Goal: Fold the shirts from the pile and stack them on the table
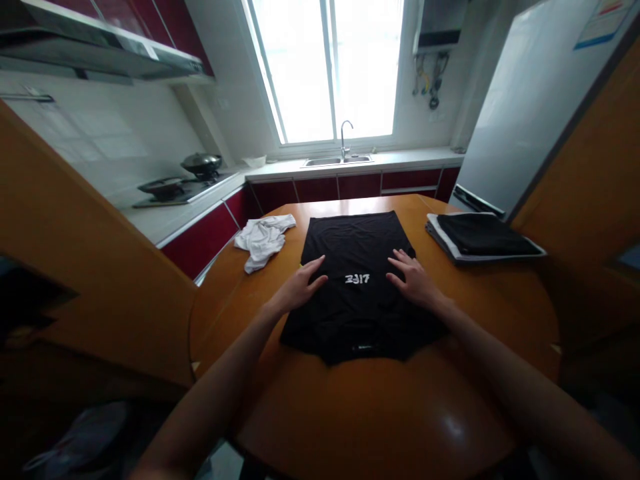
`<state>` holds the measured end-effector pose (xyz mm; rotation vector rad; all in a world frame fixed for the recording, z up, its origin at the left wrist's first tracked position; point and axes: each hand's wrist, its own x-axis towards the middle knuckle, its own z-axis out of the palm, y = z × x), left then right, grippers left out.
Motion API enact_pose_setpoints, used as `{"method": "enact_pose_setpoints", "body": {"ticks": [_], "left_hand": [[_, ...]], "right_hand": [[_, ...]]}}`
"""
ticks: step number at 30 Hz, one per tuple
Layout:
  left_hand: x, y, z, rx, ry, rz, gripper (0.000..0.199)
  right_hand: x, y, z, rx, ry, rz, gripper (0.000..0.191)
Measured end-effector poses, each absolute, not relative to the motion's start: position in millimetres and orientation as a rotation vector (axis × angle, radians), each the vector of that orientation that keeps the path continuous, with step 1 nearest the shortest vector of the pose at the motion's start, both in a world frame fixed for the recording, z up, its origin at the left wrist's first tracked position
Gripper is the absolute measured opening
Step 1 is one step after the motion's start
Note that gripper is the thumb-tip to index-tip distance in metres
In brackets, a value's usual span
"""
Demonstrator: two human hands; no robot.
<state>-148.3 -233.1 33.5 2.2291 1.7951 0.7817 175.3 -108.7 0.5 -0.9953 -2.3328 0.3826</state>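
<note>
A black T-shirt [358, 243] lies spread out on the wooden table [380, 400], its neckline toward me and its hem toward the window. White lettering [357, 279] on its middle reads upside down from here. My left hand [301, 285] rests at the shirt's left side, fingers apart and stretched forward. On the right side, my right hand [411, 277] lies over the cloth with its fingers spread. Neither hand grips anything that I can see.
A crumpled white garment [263, 239] lies at the table's left. Folded clothes [487, 237], black on top, are stacked at the right. Beyond the table are a counter with a sink [323, 161], a stove with pans [201, 165] and a fridge [515, 107].
</note>
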Motion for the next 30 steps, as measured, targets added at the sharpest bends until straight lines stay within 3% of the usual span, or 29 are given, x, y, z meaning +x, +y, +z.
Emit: {"method": "enact_pose_setpoints", "body": {"ticks": [4,9,17,30], "left_hand": [[-170.8,-260.5,62.9,2.323,1.631,0.851,0.047],[-167.4,-315.2,54.5,2.487,1.443,0.662,0.031],[-141.2,-365.0,24.2,2.828,1.275,0.556,0.025],[-126.7,-361.9,19.4,3.092,1.303,0.246,0.022]], "right_hand": [[200.4,-112.7,25.3,-0.857,-2.182,0.381,0.033],[237.2,-149.3,19.6,-0.551,-2.343,0.334,0.02],[282.1,-190.9,-12.3,-0.307,-2.561,0.071,0.02],[266.0,-203.7,-14.0,-0.148,-2.706,-0.243,0.019]]}}
